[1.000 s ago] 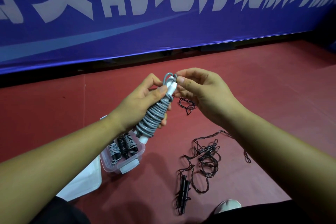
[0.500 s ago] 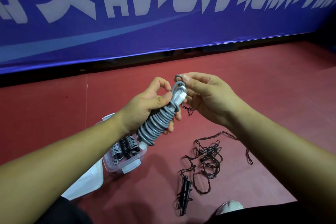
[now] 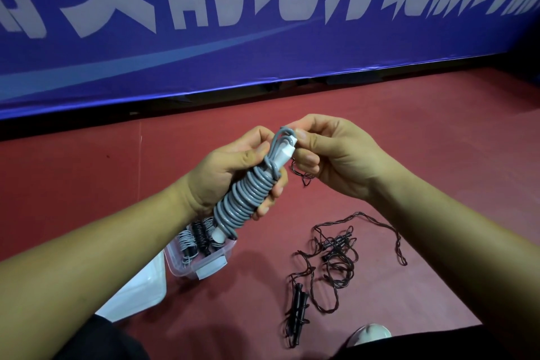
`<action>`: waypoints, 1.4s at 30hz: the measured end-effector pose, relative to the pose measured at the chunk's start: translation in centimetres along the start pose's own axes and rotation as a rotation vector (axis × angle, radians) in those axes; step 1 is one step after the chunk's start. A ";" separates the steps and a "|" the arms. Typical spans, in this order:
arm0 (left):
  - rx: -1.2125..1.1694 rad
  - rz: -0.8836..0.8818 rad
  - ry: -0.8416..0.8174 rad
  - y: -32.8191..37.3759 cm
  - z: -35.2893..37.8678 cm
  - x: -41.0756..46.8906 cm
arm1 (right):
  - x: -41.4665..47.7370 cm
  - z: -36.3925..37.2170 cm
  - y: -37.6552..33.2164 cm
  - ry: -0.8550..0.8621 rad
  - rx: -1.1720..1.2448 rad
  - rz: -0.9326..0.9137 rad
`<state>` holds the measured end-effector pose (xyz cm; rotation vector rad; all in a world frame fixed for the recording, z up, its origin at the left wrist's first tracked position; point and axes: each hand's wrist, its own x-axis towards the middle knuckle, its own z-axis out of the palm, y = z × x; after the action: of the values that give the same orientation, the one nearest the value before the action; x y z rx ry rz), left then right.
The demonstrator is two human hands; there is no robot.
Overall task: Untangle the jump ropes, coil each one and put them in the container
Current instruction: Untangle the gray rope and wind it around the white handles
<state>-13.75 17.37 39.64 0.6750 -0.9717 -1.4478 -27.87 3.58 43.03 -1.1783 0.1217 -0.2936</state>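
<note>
Black rope (image 3: 330, 269) lies tangled on the floor (image 3: 438, 155) near my shoe (image 3: 371, 333); it looks thin, soft and light, so I would take it by its stiff handles (image 3: 298, 310). Beside it the container (image 3: 201, 267) holds coiled ropes (image 3: 198, 238). Farther, my left hand (image 3: 228, 172) grips the grey rope (image 3: 245, 199) wound around its white handles (image 3: 285, 152), and my right hand (image 3: 336, 155) pinches its top end.

Blue lettered banner (image 3: 263, 67) behind red floor (image 3: 438, 140); white shoe (image 3: 370, 334).

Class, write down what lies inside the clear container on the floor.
The container holds a grey coil, a black coil and a second grey coil. The left forearm and held rope cover the rest.
</note>
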 end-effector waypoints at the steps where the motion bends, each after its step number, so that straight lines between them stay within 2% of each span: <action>1: 0.002 -0.002 0.003 0.0 0.0 0.0 | 0.0 -0.1 -0.1 0.006 -0.012 -0.003; 10: 0.004 -0.075 0.009 -0.5 -0.1 0.1 | -0.5 -0.7 -1.5 -0.030 -0.233 0.054; 20: 0.018 -0.117 0.022 -0.7 -0.5 -0.1 | -1.3 -1.0 -2.5 -0.120 -0.547 -0.045; 27: 0.084 -0.129 0.057 -0.3 -0.5 0.0 | -1.5 -0.8 -2.4 -0.035 -0.661 -0.114; 34: 0.165 -0.142 0.128 -0.2 0.3 0.1 | -1.5 -0.9 -1.9 -0.061 -0.474 0.060; 42: 0.233 -0.175 0.221 -0.3 0.8 0.2 | -1.7 -0.6 -2.1 -0.096 -0.738 0.017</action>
<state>-14.61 17.34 39.80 1.0908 -0.9326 -1.3861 -29.98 2.82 44.69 -1.9188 0.1616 -0.1765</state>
